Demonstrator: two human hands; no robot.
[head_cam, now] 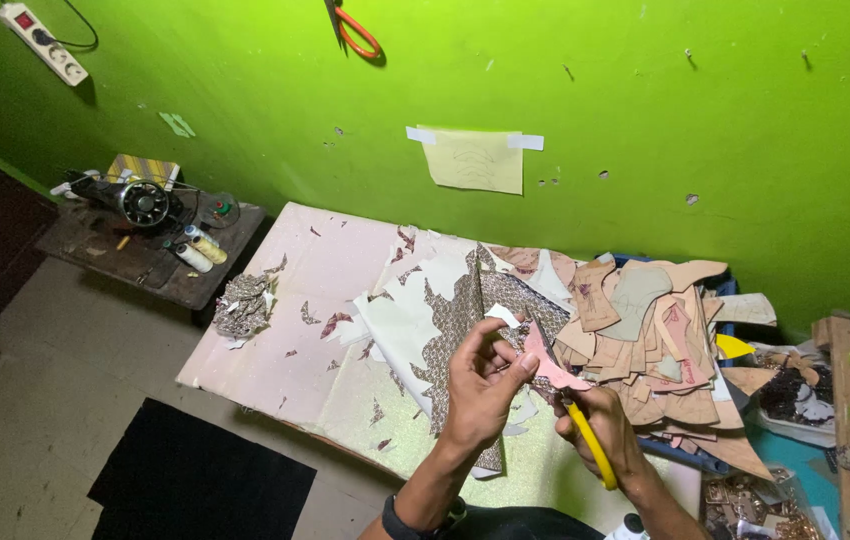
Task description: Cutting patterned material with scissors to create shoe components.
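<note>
Left hand: the left hand (485, 385) is raised over the table, fingers (507, 372) pinched shut on the edge of a pink piece (548, 365), with a bit of patterned cloth showing under the thumb.
Right hand: the right hand (600, 425) is closed round the yellow handle of the scissors (590, 440); the handle runs down across the palm towards the wrist.
Scissors: the blades point up into the pink piece, right at its lower edge; whether they are open or shut I cannot tell.
Pink piece: small, flat, held in the air between the two hands, just above the near edge of the table.
Table: the table (275, 350) is covered with a pale pink sheet, with small scraps scattered over it.
Cloth: a patterned brown cloth (460, 310) with ragged cut edges lies on white fabric in the middle, directly behind the hands.
Cutouts: a loose heap of tan cutouts (650, 330) sits to the right of the cloth, spilling over the table's far right end.
Scrap pile: a small scrap pile (242, 303) of patterned offcuts rests at the table's left edge.
Sewing machine: a black sewing machine (143, 203) stands on a low dark bench to the left, with thread spools (200, 250) just beside it.
Wall: the green wall (645, 120) has a taped paper (475, 158) above the table, and orange-handled shears (355, 32) hang near the top.
</note>
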